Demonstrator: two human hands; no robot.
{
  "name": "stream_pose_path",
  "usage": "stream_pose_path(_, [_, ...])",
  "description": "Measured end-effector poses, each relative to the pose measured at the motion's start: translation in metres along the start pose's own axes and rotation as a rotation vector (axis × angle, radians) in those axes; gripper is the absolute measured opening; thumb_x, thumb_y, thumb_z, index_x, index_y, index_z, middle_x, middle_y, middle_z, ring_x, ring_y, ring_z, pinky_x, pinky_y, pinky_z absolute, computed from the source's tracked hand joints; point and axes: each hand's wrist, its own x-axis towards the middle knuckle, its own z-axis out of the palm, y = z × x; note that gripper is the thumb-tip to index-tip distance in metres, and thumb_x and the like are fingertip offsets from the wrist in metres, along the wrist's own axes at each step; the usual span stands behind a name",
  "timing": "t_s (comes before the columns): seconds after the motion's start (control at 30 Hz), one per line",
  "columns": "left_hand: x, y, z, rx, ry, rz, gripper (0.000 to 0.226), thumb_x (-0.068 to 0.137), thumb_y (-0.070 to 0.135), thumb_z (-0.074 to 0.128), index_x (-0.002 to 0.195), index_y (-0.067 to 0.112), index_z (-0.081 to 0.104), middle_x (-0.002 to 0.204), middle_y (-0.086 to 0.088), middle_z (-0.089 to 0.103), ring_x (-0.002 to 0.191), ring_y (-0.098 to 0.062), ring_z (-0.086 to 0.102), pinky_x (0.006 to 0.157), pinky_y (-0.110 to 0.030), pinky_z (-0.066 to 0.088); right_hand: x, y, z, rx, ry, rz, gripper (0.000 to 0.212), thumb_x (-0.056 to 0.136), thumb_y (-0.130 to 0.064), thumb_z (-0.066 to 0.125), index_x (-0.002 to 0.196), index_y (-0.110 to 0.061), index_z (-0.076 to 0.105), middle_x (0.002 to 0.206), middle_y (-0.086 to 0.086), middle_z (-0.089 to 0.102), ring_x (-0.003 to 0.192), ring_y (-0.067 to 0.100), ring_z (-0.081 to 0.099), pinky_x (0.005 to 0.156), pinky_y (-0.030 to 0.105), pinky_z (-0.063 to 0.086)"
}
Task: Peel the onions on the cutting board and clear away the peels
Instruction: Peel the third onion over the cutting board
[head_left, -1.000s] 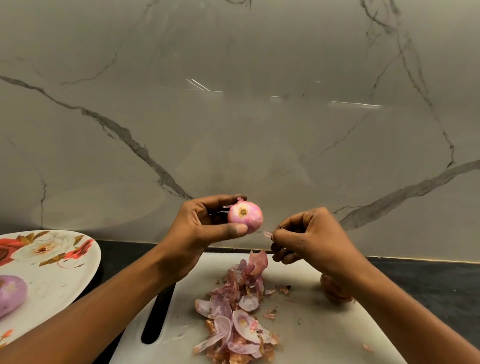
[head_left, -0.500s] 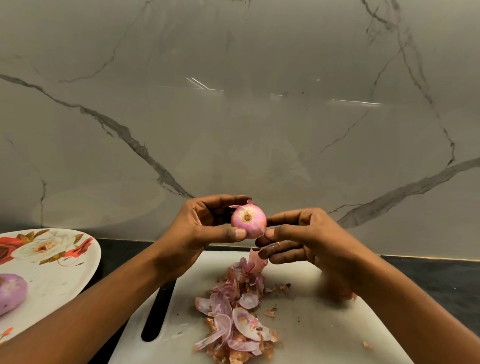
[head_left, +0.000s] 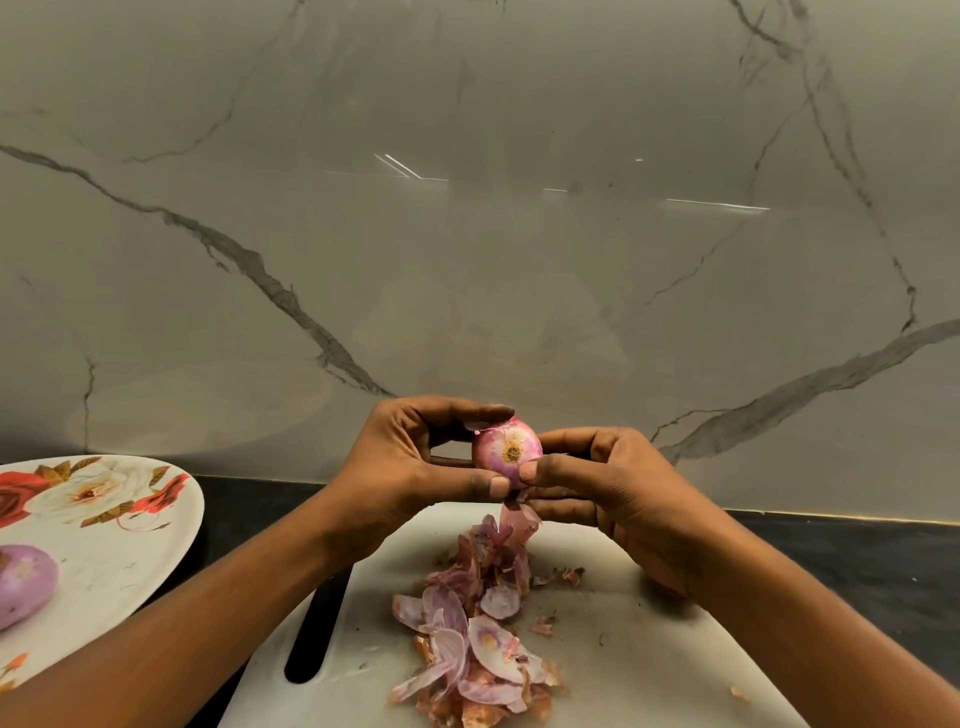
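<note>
Right hand (head_left: 623, 499) back on the onion (head_left: 506, 447) — seemingly pinching its skin — left hand (head_left: 415, 462) gripping it too

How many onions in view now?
2: one onion gripped between left hand and right hand above the cutting board; a second onion on the flowered plate. The right hand may hide more.

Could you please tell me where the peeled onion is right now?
The peeled onion lies at the far left of the head view, on the floral plate, left of the cutting board.
</note>
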Motion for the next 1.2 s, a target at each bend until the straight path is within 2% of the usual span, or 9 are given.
stream_pose_path(0.2, [-0.001,0.002,0.001,-0.003,0.036,0.028,0.055,0.059,0.001,0.09,0.112,0.011,0.078,0.113,-0.004,0.08,0.108,-0.023,0.076,0.08,-0.031,0.064,0.001,0.003,0.006,-0.01,0.05,-0.042,0.021,0.09,-0.005,0.077,0.109,-0.012,0.08,0.104,0.014,0.081,0.102,0.031,0.079,0.092,0.037,0.065])
stream_pose_path(0.3, [0.002,0.003,-0.001,-0.044,0.078,0.029,0.055,0.06,0.004,0.09,0.113,0.012,0.078,0.113,-0.005,0.08,0.11,-0.024,0.076,0.084,-0.032,0.064,-0.001,0.004,0.006,0.009,0.068,-0.085,0.028,0.08,-0.014,0.082,0.107,-0.012,0.082,0.102,0.015,0.082,0.099,0.031,0.08,0.093,0.04,0.064])
stream_pose_path(0.47, [0.003,0.001,-0.003,-0.025,0.092,0.039,0.055,0.058,0.006,0.091,0.111,0.011,0.077,0.112,-0.005,0.08,0.112,-0.025,0.075,0.085,-0.033,0.064,-0.002,-0.001,0.007,0.114,0.064,-0.054,0.019,0.093,0.001,0.07,0.101,-0.01,0.084,0.103,0.021,0.08,0.096,0.034,0.08,0.082,0.032,0.066])
stream_pose_path(0.57, [0.004,-0.001,-0.004,0.001,0.098,0.051,0.054,0.058,0.005,0.092,0.11,0.01,0.077,0.112,-0.006,0.08,0.113,-0.026,0.074,0.086,-0.036,0.065,-0.004,-0.004,0.01,0.157,0.06,-0.033,0.013,0.083,-0.012,0.077,0.091,-0.015,0.087,0.103,0.02,0.08,0.087,0.028,0.078,0.076,0.028,0.066])
stream_pose_path(0.67, [0.003,-0.003,-0.003,0.045,0.106,0.068,0.055,0.058,0.009,0.094,0.109,0.012,0.075,0.112,-0.007,0.079,0.113,-0.028,0.073,0.089,-0.043,0.065,-0.004,-0.004,0.011,0.168,0.05,-0.016,0.015,0.088,-0.01,0.075,0.091,-0.018,0.087,0.105,0.02,0.08,0.082,0.025,0.078,0.073,0.027,0.066])
stream_pose_path(0.83, [0.001,-0.005,-0.001,0.066,0.135,0.09,0.055,0.057,0.015,0.095,0.107,0.014,0.073,0.11,-0.008,0.077,0.112,-0.031,0.073,0.089,-0.049,0.065,-0.004,-0.002,0.013,0.2,0.069,-0.015,0.02,0.093,0.0,0.071,0.104,-0.013,0.081,0.106,0.018,0.081,0.081,0.023,0.078,0.074,0.027,0.066])
stream_pose_path(0.97, [0.001,-0.004,0.002,0.029,0.158,0.102,0.053,0.057,0.017,0.103,0.101,0.021,0.075,0.108,-0.006,0.078,0.11,-0.028,0.074,0.089,-0.042,0.065,-0.005,0.002,0.015,0.209,0.083,-0.05,0.026,0.084,-0.002,0.075,0.109,-0.009,0.079,0.107,0.018,0.081,0.094,0.029,0.08,0.083,0.03,0.066])
stream_pose_path(1.07, [0.002,-0.002,0.003,-0.001,0.154,0.11,0.052,0.052,0.025,0.099,0.098,0.022,0.074,0.106,-0.006,0.078,0.108,-0.028,0.074,0.084,-0.035,0.064,-0.005,0.0,0.015,0.223,0.1,-0.048,0.023,0.085,-0.001,0.074,0.106,-0.008,0.08,0.104,0.019,0.081,0.09,0.027,0.081,0.08,0.029,0.066])
stream_pose_path(1.2, [0.003,-0.001,0.001,0.003,0.148,0.124,0.048,0.053,0.019,0.1,0.093,0.029,0.076,0.105,-0.008,0.077,0.108,-0.031,0.074,0.085,-0.041,0.065,-0.004,-0.004,0.015,0.298,0.08,-0.016,0.019,0.092,0.0,0.07,0.107,-0.006,0.081,0.106,0.024,0.079,0.086,0.029,0.08,0.08,0.031,0.066])
